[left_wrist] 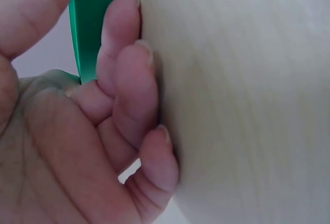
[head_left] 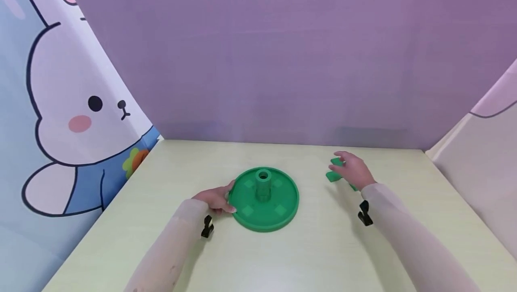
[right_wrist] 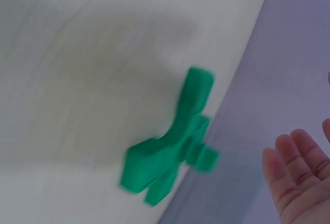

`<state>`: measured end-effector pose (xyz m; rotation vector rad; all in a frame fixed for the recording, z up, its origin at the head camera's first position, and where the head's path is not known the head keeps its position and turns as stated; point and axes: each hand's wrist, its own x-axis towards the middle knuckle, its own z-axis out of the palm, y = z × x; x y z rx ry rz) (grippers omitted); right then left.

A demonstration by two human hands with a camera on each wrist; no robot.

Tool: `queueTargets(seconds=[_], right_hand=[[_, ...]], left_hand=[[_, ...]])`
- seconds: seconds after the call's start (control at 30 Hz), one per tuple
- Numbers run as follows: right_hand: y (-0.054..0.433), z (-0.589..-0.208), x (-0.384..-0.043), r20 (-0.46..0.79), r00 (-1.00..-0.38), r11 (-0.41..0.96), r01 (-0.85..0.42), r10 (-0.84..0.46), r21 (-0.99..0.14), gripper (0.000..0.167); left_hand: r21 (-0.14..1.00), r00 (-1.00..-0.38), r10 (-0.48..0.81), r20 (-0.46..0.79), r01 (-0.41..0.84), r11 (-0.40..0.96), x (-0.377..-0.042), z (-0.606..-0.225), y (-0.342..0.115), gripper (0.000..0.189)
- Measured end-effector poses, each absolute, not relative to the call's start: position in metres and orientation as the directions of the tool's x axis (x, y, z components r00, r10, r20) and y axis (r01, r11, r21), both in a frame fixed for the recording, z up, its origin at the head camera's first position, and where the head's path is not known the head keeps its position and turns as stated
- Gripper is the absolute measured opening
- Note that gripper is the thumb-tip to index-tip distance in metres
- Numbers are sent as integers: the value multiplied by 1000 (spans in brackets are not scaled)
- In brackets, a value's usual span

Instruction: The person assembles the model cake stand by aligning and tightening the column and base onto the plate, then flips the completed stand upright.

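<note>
A round green disc [head_left: 247,221] with a raised rim lies on the table, and an upright hollow green tube [head_left: 263,187] stands at its centre. My left hand [head_left: 215,198] holds the disc by its left edge. In the left wrist view, the fingertips [left_wrist: 135,92] rest against the tabletop beside the green edge [left_wrist: 88,38]. To the right, my right hand [head_left: 355,171] is over a green piece with several arms [right_wrist: 172,144], its fingers apart from it. That hand partly hides the piece in the head view. In the right wrist view the fingers [right_wrist: 301,157] are extended and hold nothing.
The pale wooden tabletop [head_left: 307,256] ends at a purple cloth backdrop [head_left: 282,58]. A cloth printed with a cartoon rabbit [head_left: 76,90] hangs at the left, and a pale cloth [head_left: 484,148] at the right. Black clips [head_left: 365,213] sit at both wrists.
</note>
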<state>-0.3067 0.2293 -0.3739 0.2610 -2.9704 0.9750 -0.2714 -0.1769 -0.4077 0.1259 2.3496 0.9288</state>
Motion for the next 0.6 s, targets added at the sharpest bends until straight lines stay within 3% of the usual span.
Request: queueTargets(seconds=[0.4, 0.6], right_hand=[[288, -400, -299, -19, -999, 720, -6, -26, -694, 69], [297, -409, -296, -88, -996, 687, 75, 17, -723, 66]], left_hand=[[631, -814, 287, -505, -122, 766, -273, -411, -177, 98], [643, -811, 302, -501, -116, 757, -272, -410, -177, 98]])
